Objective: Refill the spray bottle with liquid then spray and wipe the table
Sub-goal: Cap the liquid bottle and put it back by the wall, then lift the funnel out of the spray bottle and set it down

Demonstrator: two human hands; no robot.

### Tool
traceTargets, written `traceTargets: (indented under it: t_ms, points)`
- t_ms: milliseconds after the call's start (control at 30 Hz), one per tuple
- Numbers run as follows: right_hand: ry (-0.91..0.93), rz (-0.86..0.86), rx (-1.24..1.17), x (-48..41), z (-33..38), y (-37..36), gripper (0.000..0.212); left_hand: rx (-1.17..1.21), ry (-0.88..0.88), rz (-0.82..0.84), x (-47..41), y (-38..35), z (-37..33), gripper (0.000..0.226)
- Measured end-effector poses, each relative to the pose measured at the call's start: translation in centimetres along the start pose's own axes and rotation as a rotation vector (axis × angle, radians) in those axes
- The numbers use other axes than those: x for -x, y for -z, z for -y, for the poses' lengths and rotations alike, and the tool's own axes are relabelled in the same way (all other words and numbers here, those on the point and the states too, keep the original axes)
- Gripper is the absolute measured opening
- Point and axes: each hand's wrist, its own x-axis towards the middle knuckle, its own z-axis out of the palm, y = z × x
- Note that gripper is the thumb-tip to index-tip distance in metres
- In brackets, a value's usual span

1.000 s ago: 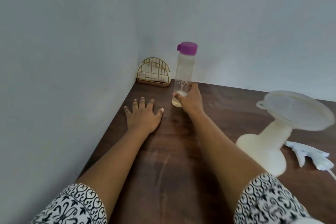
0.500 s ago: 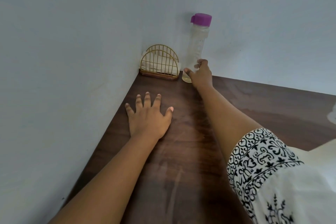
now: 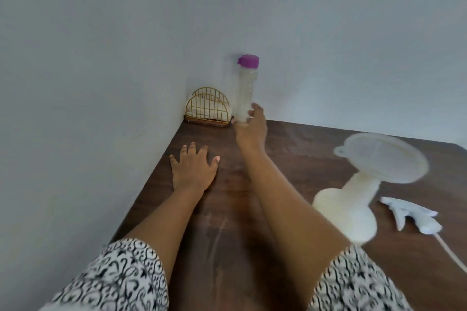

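**Spray bottle stands at right, funnel in its neck**

Spray bottle (image 3: 346, 212), cream-coloured, stands on the dark table (image 3: 303, 159) at the right of the frame, a wide funnel (image 3: 381, 156) seated in its neck. Its white spray head (image 3: 414, 217) lies on the wood just to the right. Up at centre, the right hand (image 3: 252, 129) is against the lower part of an upright clear bottle (image 3: 246, 88) with a purple cap (image 3: 249, 60), but blur hides whether the fingers grip it. The left hand (image 3: 193, 171) lies palm down, fingers spread, left of centre. A gold wire holder (image 3: 207, 106) sits in the corner.
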Motion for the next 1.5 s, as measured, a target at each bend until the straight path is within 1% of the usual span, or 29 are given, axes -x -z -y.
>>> traceTargets:
  t_ms: [100,200,233,300,400,467,533,600,633,700,800,900,1033,1100,1167,1233,1300,1333,1400,1500]
  points:
    - [0.101,0.058,-0.072,6.3,3.5,2.8,0.044,0.080,-0.049,-0.033,1.2,0.4,-0.2,0.054]
    - [0.259,0.207,-0.038,11.4,7.2,7.8,0.023,0.273,-0.128,-0.075,3.5,0.6,-1.6,0.048]
    - [0.337,0.267,0.018,12.4,8.5,9.7,0.018,0.381,-0.158,-0.097,4.7,0.8,-2.5,0.045]
    - [0.504,0.347,0.206,13.3,11.3,13.7,0.018,0.612,-0.248,-0.123,7.5,1.5,-4.7,0.039]
    - [0.648,0.461,0.563,12.0,14.8,19.4,0.021,0.813,-0.402,-0.040,11.8,3.2,-8.6,0.046]
    - [0.648,0.605,0.809,9.9,15.8,22.1,0.025,0.887,-0.429,0.066,13.9,3.8,-10.9,0.057]
    - [0.554,0.811,0.981,7.7,15.6,23.6,0.031,0.950,-0.411,0.153,15.3,3.8,-12.9,0.070]
    - [0.448,0.983,1.069,6.3,14.8,23.9,0.036,0.979,-0.381,0.204,15.8,3.4,-14.6,0.081]
    - [0.417,1.036,1.088,5.8,14.3,23.8,0.036,0.975,-0.371,0.225,16.0,3.2,-15.3,0.085]
    - [0.387,1.076,1.091,5.1,13.3,23.5,0.036,0.946,-0.347,0.240,16.2,2.6,-16.4,0.086]
    - [0.373,1.045,1.021,4.2,12.2,23.2,0.030,0.889,-0.298,0.177,16.2,1.8,-17.3,0.069]
    - [0.325,0.973,0.919,3.7,11.7,23.6,0.024,0.865,-0.278,0.130,16.2,1.2,-17.4,0.065]
    - [0.158,0.827,0.746,2.5,10.9,24.9,0.012,0.833,-0.286,0.106,16.0,1.0,-17.2,0.065]
    - [0.051,0.734,0.666,2.1,10.2,25.8,0.013,0.839,-0.291,0.107,15.9,0.9,-17.1,0.064]
    - [-0.091,0.636,0.518,2.3,9.2,26.7,0.017,0.865,-0.310,0.106,15.9,0.6,-17.0,0.063]
    - [-0.263,0.554,0.293,2.9,8.0,27.6,0.022,0.883,-0.321,0.101,16.0,0.4,-17.0,0.062]
    - [-0.392,0.541,0.071,3.5,6.7,28.5,0.022,0.899,-0.317,0.099,16.1,0.3,-17.1,0.062]
    - [-0.427,0.547,-0.028,3.9,6.3,29.0,0.018,0.906,-0.319,0.097,16.1,0.3,-17.1,0.062]
    - [-0.422,0.537,-0.164,4.6,5.5,29.4,0.007,0.913,-0.327,0.088,16.1,0.3,-17.1,0.062]
    - [-0.296,0.427,-0.222,5.6,4.9,29.4,0.023,0.902,-0.342,0.078,16.0,0.4,-17.0,0.060]
